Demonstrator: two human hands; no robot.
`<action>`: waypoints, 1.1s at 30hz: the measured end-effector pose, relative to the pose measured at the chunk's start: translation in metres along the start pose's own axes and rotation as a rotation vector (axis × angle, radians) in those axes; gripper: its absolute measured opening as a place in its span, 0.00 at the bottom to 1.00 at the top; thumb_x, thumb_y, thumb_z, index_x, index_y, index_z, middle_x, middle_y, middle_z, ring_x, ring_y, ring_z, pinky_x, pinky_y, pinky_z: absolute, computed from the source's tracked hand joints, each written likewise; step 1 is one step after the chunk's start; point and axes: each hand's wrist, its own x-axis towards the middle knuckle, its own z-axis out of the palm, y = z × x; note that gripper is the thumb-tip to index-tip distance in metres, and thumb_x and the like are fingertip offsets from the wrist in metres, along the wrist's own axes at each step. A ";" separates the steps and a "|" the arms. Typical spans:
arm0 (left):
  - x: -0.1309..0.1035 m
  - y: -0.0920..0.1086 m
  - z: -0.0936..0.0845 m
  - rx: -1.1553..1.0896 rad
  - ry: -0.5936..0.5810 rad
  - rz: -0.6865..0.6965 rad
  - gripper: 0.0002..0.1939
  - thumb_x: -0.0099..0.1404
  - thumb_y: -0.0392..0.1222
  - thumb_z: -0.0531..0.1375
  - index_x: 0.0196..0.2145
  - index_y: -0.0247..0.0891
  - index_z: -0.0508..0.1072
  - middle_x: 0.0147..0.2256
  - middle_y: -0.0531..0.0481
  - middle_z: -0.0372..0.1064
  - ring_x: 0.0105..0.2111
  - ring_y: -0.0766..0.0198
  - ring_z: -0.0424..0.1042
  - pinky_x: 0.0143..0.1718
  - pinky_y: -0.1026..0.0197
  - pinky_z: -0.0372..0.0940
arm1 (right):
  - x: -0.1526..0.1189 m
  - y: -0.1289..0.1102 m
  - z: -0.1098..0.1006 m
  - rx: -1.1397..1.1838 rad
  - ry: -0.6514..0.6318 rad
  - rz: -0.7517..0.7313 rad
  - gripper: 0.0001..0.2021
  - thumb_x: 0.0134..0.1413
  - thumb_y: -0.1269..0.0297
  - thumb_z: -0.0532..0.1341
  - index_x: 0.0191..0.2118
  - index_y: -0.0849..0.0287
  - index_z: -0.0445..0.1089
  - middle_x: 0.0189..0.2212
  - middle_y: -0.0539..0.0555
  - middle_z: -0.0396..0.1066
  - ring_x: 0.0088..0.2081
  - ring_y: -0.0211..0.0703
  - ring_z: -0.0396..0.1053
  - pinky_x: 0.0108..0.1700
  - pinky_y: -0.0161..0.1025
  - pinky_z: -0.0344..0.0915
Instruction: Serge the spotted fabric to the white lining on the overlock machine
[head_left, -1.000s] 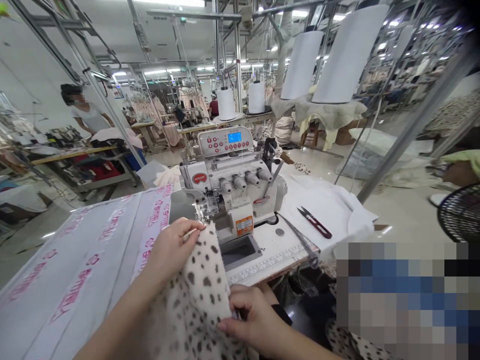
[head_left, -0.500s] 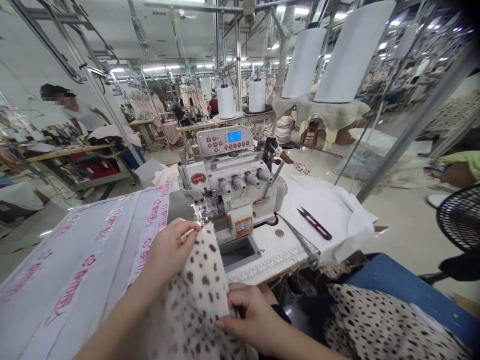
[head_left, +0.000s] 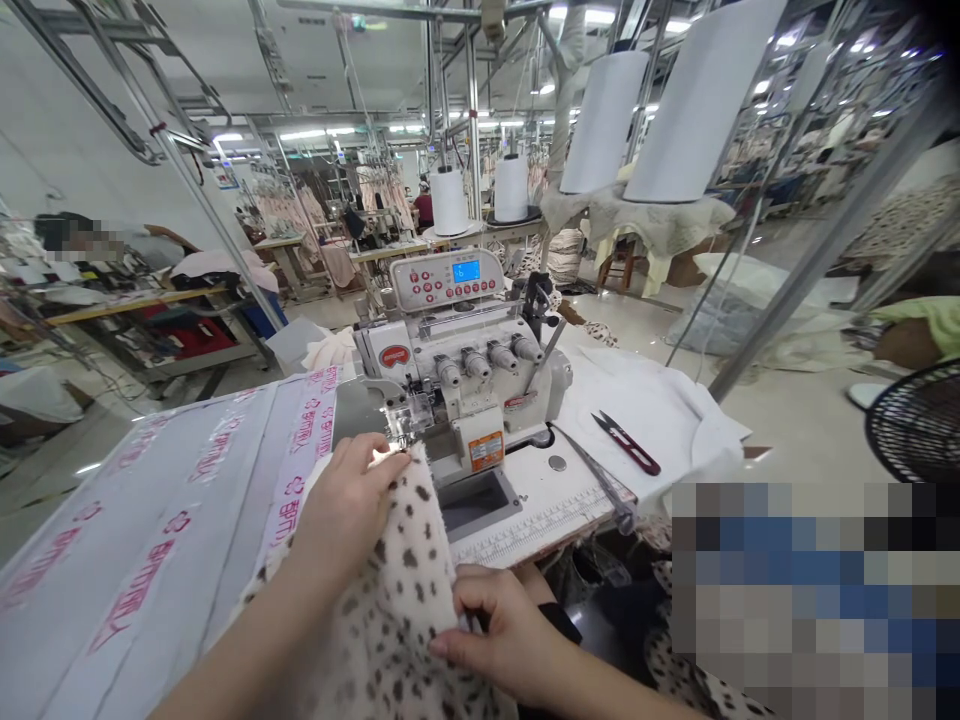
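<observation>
White fabric with dark spots [head_left: 409,540] runs up to the presser foot of a white overlock sewing machine [head_left: 476,365]. Close by the needle area, my left hand [head_left: 346,505] grips the fabric's top end, thumb and fingers closed on it. Lower down, my right hand [head_left: 514,625] pinches the right edge of the same cloth between thumb and forefinger. The rest of the fabric hangs down over the front, partly behind my left forearm. Whether the needle is in the cloth cannot be seen.
Dark red thread snips [head_left: 626,443] lie on white cloth [head_left: 675,410] right of the machine. Tweezers [head_left: 596,475] rest at the table edge. Plastic-wrapped board [head_left: 172,500] covers the left side. Thread cones [head_left: 604,120] stand behind; a black fan [head_left: 911,425] is at right. The lower right is pixelated.
My left hand has shifted slightly, its fingers lying flatter by the presser foot, and more fabric shows left of it. My right hand stays put. A person at far left has bent lower.
</observation>
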 end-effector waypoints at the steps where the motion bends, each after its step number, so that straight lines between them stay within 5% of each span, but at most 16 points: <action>1: -0.002 0.004 0.001 0.073 0.023 0.057 0.17 0.62 0.30 0.47 0.41 0.34 0.72 0.41 0.43 0.63 0.41 0.56 0.61 0.41 0.55 0.62 | 0.000 0.000 0.001 -0.002 0.002 0.003 0.17 0.41 0.59 0.66 0.17 0.62 0.59 0.22 0.46 0.57 0.27 0.34 0.56 0.30 0.32 0.52; 5: -0.010 0.022 0.004 0.172 0.044 0.125 0.16 0.63 0.33 0.49 0.47 0.24 0.67 0.43 0.38 0.63 0.43 0.54 0.60 0.46 0.53 0.61 | -0.001 0.000 0.004 -0.013 0.010 0.004 0.18 0.41 0.60 0.67 0.16 0.62 0.58 0.21 0.46 0.56 0.26 0.34 0.55 0.29 0.32 0.52; 9: -0.013 0.033 0.008 0.153 0.048 0.001 0.20 0.65 0.40 0.51 0.53 0.30 0.63 0.45 0.39 0.61 0.44 0.53 0.59 0.46 0.51 0.61 | -0.001 0.000 0.005 -0.014 0.023 -0.013 0.18 0.41 0.59 0.67 0.16 0.62 0.58 0.20 0.46 0.56 0.25 0.34 0.55 0.29 0.32 0.52; 23: -0.004 0.022 0.008 0.059 0.012 -0.009 0.20 0.65 0.44 0.50 0.52 0.36 0.65 0.44 0.40 0.62 0.44 0.52 0.59 0.46 0.50 0.61 | 0.001 -0.001 -0.001 -0.082 -0.026 -0.035 0.11 0.42 0.65 0.66 0.20 0.62 0.64 0.24 0.47 0.59 0.29 0.35 0.57 0.31 0.32 0.53; 27: -0.006 0.008 -0.004 -0.181 -0.025 -0.129 0.16 0.67 0.45 0.47 0.48 0.39 0.66 0.47 0.46 0.62 0.47 0.59 0.61 0.49 0.56 0.59 | -0.006 -0.010 -0.007 0.013 -0.081 -0.014 0.15 0.45 0.59 0.65 0.19 0.63 0.63 0.24 0.48 0.60 0.29 0.36 0.58 0.32 0.32 0.55; 33: 0.002 0.003 -0.010 -0.228 -0.088 -0.312 0.11 0.65 0.44 0.46 0.31 0.37 0.64 0.36 0.46 0.61 0.39 0.59 0.62 0.39 0.57 0.60 | -0.014 -0.026 -0.014 0.115 -0.141 0.063 0.20 0.43 0.52 0.65 0.18 0.63 0.62 0.24 0.48 0.60 0.29 0.36 0.59 0.34 0.33 0.57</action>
